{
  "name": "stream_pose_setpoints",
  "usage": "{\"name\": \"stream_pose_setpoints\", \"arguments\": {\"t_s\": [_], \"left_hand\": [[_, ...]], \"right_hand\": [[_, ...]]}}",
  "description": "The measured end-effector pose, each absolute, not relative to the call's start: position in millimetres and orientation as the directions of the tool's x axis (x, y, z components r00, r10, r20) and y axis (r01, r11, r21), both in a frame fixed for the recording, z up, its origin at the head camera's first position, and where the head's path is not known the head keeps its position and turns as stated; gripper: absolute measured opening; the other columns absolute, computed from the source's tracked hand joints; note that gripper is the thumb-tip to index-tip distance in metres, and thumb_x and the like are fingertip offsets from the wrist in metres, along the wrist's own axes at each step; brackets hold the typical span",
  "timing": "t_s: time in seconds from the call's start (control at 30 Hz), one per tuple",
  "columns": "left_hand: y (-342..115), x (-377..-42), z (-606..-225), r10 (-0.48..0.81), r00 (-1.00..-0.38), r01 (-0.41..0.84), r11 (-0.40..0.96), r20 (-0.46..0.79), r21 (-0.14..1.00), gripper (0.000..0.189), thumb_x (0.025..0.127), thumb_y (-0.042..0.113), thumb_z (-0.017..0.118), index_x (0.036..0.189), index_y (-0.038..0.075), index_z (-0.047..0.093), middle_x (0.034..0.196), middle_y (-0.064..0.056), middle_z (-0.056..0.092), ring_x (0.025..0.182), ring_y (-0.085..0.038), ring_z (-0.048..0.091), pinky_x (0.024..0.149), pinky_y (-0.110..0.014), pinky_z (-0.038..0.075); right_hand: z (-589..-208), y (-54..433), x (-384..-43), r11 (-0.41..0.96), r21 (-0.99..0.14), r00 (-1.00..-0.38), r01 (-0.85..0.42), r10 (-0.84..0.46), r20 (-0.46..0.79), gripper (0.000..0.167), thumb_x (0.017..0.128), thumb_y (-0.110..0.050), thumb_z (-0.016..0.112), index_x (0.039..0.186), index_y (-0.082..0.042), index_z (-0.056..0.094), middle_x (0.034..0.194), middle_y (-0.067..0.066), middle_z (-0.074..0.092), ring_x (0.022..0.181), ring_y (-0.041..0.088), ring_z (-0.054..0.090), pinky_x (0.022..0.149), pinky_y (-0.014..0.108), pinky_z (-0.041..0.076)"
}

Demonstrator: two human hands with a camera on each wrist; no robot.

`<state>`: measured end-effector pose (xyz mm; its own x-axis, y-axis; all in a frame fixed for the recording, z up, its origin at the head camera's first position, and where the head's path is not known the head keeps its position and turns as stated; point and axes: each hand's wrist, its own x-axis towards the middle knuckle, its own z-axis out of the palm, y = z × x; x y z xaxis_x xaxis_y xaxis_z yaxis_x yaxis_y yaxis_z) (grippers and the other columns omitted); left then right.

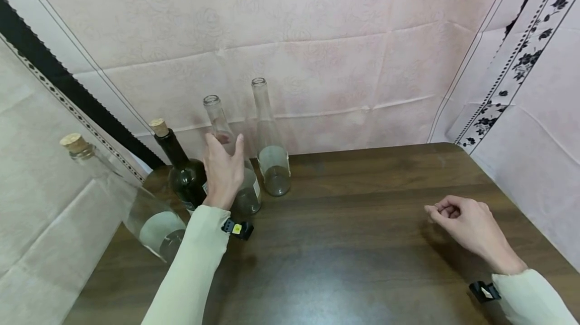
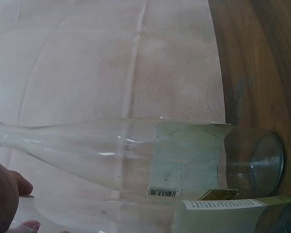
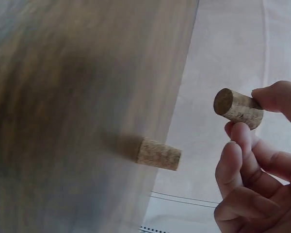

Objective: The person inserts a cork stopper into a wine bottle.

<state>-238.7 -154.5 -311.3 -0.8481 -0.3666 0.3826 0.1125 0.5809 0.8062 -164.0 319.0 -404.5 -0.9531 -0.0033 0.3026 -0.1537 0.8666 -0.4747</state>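
Observation:
My left hand point(image 1: 224, 171) grips a clear glass bottle point(image 1: 248, 195) below its uncorked mouth. The bottle is upright, and the hand covers part of its upper body. In the left wrist view, the thumb and fingertips point(image 2: 23, 183) wrap its neck at the lower left. Over at the right of the table, my right hand point(image 1: 468, 227) pinches a cork point(image 3: 240, 108) between thumb and fingers, plain in the right wrist view. A second cork point(image 3: 158, 154) stands on the table near that hand.
Another uncorked clear bottle point(image 1: 273, 159) stands just right of the gripped one. Left of the hand are a dark green corked bottle point(image 1: 185, 176) and a large clear corked bottle point(image 1: 156, 222). A pale cloth point(image 1: 317, 63) hangs behind the wooden table point(image 1: 344, 224).

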Motion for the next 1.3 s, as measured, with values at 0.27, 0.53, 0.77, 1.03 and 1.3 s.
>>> {"name": "stream_pose_setpoints", "arguments": {"t_s": [0.27, 0.53, 0.77, 1.03, 1.3], "left_hand": [[-152, -229, -313, -0.324, -0.839, 0.16, 0.621, 0.437, 0.767, 0.043, 0.102, 0.044, 0.056, 0.12, 0.006, 0.053, 0.12, -0.017, 0.063, 0.11, -0.037, 0.06, 0.093, -0.051, 0.048], [-147, -217, -316, -0.315, -0.804, 0.213, 0.639, 0.504, 0.739, 0.039, 0.1, 0.042, 0.059, 0.113, 0.005, 0.057, 0.106, -0.014, 0.066, 0.093, -0.031, 0.066, 0.079, -0.046, 0.054], [-143, -207, -319, -0.293, -0.792, 0.255, 0.637, 0.535, 0.727, 0.036, 0.1, 0.04, 0.061, 0.111, 0.006, 0.057, 0.104, -0.012, 0.067, 0.089, -0.028, 0.068, 0.077, -0.043, 0.055], [-138, -194, -320, -0.259, -0.803, 0.274, 0.639, 0.537, 0.718, 0.032, 0.099, 0.038, 0.063, 0.109, 0.008, 0.058, 0.101, -0.008, 0.067, 0.086, -0.024, 0.066, 0.075, -0.038, 0.053], [-130, -180, -320, -0.233, -0.82, 0.274, 0.641, 0.523, 0.717, 0.03, 0.099, 0.038, 0.063, 0.107, 0.009, 0.059, 0.101, -0.007, 0.066, 0.091, -0.024, 0.062, 0.077, -0.037, 0.046]], "right_hand": [[-394, 311, -163, 0.847, -0.49, -0.923, -0.207, -0.002, 0.385, 0.025, 0.09, -0.039, 0.077, 0.075, -0.022, 0.068, 0.068, -0.005, 0.063, 0.061, -0.001, 0.054, 0.059, 0.014, 0.038], [-375, 299, -157, 0.824, -0.512, -0.905, -0.244, -0.004, 0.426, 0.022, 0.09, -0.038, 0.078, 0.075, -0.025, 0.068, 0.067, -0.005, 0.062, 0.06, 0.002, 0.053, 0.059, 0.013, 0.038], [-360, 289, -154, 0.813, -0.515, -0.891, -0.272, -0.01, 0.454, 0.022, 0.089, -0.036, 0.079, 0.074, -0.025, 0.068, 0.066, -0.006, 0.061, 0.059, 0.004, 0.053, 0.059, 0.013, 0.039], [-344, 280, -149, 0.79, -0.531, -0.877, -0.308, -0.019, 0.481, 0.02, 0.088, -0.032, 0.081, 0.074, -0.027, 0.068, 0.064, -0.009, 0.06, 0.056, 0.006, 0.052, 0.058, 0.014, 0.038], [-328, 272, -144, 0.77, -0.542, -0.871, -0.338, -0.038, 0.489, 0.016, 0.09, -0.031, 0.079, 0.078, -0.028, 0.069, 0.056, -0.014, 0.061, 0.052, 0.007, 0.052, 0.057, 0.016, 0.038]]}}
